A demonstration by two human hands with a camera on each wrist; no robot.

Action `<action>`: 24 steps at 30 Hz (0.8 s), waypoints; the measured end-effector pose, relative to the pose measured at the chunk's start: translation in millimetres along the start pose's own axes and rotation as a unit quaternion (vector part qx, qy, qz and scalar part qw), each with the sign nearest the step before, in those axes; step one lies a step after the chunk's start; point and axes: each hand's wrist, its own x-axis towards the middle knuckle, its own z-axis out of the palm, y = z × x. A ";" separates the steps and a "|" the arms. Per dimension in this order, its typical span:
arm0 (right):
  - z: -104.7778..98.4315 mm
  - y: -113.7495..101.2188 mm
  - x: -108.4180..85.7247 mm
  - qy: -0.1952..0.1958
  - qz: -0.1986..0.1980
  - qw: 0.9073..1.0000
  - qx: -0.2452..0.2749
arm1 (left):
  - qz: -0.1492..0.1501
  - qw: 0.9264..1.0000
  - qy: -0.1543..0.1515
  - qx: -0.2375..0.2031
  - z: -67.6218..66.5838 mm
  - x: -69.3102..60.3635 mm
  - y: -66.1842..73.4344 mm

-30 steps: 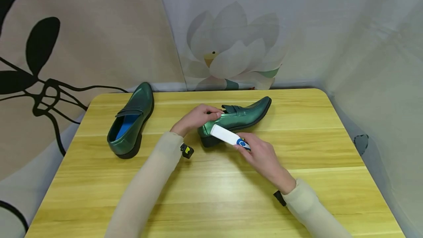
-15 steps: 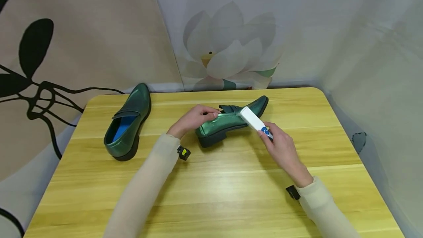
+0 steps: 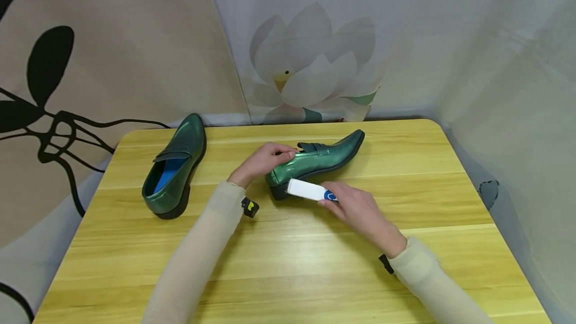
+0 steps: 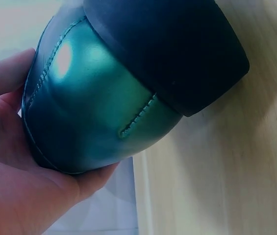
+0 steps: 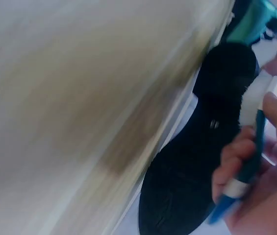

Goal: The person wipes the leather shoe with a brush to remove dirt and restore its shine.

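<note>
L hand (image 3: 265, 159), curled, grips heel-end rim of glossy green leather-look loafer (image 3: 315, 162) over yellow wood bench's (image 3: 288, 264) far half; R hand (image 3: 360, 211) is wrapped round white-headed, blue-handled brush (image 3: 310, 190). Loafer's long axis: heel near-left, toe far-right; brush tip's by heel, contact unclear; L hand's nearer.

Pale backdrop (image 3: 477, 64) with a grey-white lotus print (image 3: 319, 59) behind a wooden table (image 3: 297, 274).

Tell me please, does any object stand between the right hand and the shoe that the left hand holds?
Only the brush in the right hand itself: its white head is beside the heel of the held shoe. Nothing else visible stands in the way; the other shoe is apart, at the left of the table.
</note>
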 end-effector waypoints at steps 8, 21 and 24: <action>-6.9 7.1 -2.0 0.031 0.020 0.999 -0.023 | -0.022 0.998 0.034 -0.038 -2.4 -1.2 -9.1; -0.4 -8.0 0.6 0.016 -0.026 1.000 0.001 | -0.030 0.997 0.056 -0.054 1.9 -5.9 -5.5; -4.0 -6.8 0.7 0.011 -0.013 1.000 0.000 | -0.033 0.997 0.052 -0.055 2.7 -6.8 -3.8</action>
